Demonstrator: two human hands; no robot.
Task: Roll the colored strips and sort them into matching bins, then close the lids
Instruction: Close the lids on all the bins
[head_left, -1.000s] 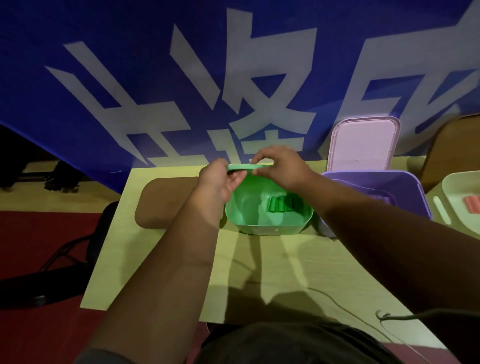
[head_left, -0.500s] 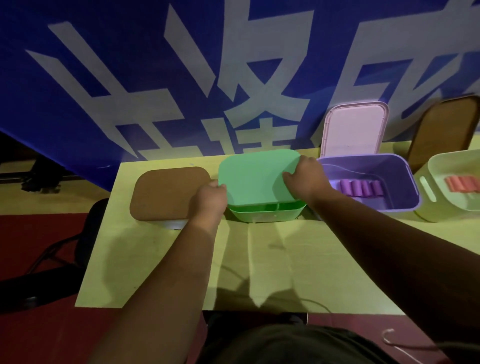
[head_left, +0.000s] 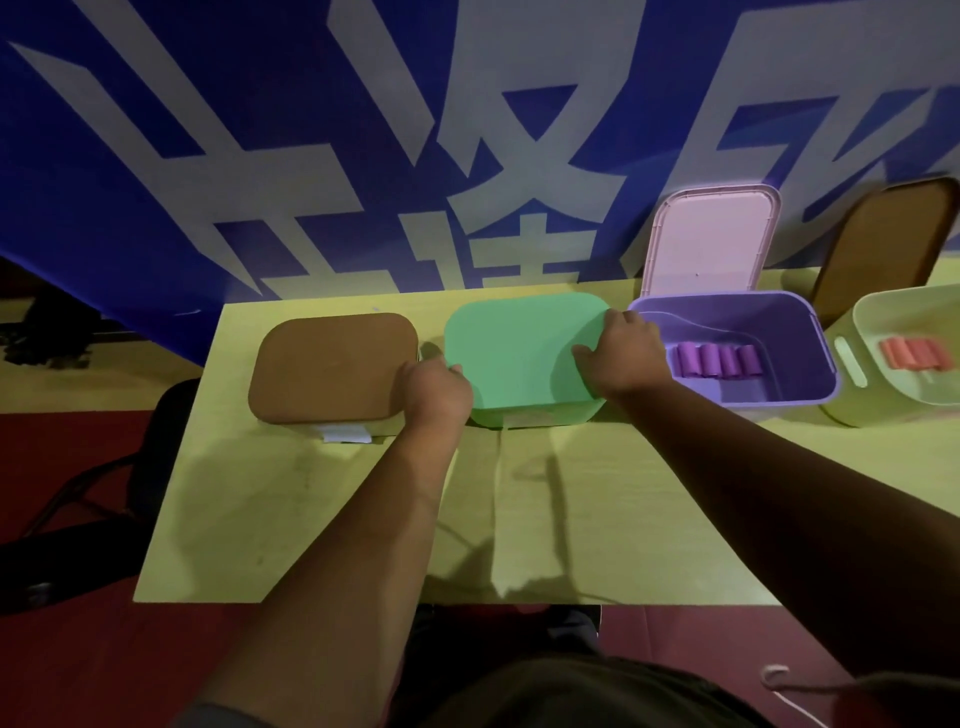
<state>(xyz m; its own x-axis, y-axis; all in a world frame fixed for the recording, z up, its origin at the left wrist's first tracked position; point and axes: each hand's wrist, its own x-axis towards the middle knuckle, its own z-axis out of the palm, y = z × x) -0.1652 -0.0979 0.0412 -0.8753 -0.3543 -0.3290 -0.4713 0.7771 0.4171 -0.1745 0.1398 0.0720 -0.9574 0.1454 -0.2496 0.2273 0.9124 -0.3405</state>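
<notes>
Two hands sit on the mint-green plastic lid (head_left: 519, 348), which lies flat on its matching green bin (head_left: 535, 415), with no gap that I can see along the front. The left hand (head_left: 436, 387) is bunched at that lid's left edge, fingers curled and gripping the rim. The right hand (head_left: 621, 358) lies palm-down on the lid's right side, thumb splayed across the top, pressing rather than holding. Whether the lid has fully seated I cannot tell, and whatever the green bin holds is shut out of sight.

Next, I judge, comes the pale pink plastic lid (head_left: 709, 239). It stands upright, long side up, beyond and to the right of the green lid, at the back of the open purple bin (head_left: 779, 402), just beside the right hand. That hand is plainly the nearer.

Purple rolls (head_left: 719, 359) lie in a row inside. Left of the green lid, a brown-lidded bin (head_left: 332, 364) is closed. Far to its right, a pale yellow bin (head_left: 852, 364) with coral rolls (head_left: 914, 353) is cut off by the frame edge.
</notes>
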